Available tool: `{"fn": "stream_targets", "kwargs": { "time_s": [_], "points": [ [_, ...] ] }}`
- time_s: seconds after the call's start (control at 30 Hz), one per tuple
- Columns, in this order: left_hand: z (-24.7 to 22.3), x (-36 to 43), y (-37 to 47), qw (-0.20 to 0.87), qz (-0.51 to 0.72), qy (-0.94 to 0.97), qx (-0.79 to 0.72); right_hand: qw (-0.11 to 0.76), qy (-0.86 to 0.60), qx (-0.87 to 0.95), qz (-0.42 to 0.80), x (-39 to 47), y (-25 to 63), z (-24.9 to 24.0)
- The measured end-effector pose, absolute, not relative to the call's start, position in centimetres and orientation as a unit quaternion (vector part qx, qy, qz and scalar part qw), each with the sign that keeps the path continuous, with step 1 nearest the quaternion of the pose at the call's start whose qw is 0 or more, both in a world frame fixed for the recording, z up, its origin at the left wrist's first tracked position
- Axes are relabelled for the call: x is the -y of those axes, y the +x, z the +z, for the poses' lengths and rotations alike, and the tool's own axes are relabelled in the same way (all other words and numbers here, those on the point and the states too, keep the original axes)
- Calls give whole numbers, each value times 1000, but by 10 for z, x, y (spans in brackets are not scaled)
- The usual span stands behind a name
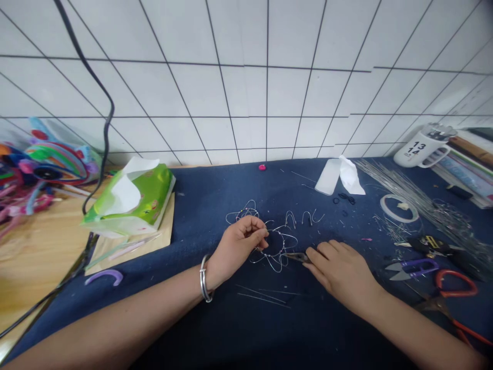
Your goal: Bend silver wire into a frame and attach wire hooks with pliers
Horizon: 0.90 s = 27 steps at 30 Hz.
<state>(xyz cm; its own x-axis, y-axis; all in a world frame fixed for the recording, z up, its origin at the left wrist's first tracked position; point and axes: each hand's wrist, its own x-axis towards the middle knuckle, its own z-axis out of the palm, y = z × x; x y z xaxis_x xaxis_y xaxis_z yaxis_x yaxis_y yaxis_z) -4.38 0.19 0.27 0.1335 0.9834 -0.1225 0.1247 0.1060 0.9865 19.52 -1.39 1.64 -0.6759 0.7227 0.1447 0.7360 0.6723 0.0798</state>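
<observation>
My left hand point(246, 241), with a silver bangle at the wrist, pinches a beaded wire flower point(283, 241) made of thin looped wire around a ring. My right hand point(335, 262) is closed around a pair of pliers point(296, 256), their jaws at the ring's right edge. Whether the jaws grip the wire is too small to tell. Another beaded wire piece point(246, 209) lies just beyond my left hand. Bent wire hooks point(290, 220) rest behind the flower, and straight wires point(262, 295) lie on the cloth in front.
A green tissue pack point(154, 198) stands at left. At right are a mug point(418, 146), a tape roll point(399, 208), long wires point(404, 190), purple snips point(414, 268) and red-handled scissors point(456, 293). A white case point(328, 177) lies near the tiled wall point(250, 92).
</observation>
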Motion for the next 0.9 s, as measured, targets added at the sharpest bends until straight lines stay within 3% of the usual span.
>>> {"fn": "stream_targets", "kwargs": {
  "time_s": [0.57, 0.9],
  "points": [
    [1, -2, -45, 531, 398, 537, -521, 40, -412, 909, -56, 14, 198, 16],
    [4, -2, -44, 535, 384, 549, -514, 89, -403, 909, -51, 14, 199, 18]
  ]
}}
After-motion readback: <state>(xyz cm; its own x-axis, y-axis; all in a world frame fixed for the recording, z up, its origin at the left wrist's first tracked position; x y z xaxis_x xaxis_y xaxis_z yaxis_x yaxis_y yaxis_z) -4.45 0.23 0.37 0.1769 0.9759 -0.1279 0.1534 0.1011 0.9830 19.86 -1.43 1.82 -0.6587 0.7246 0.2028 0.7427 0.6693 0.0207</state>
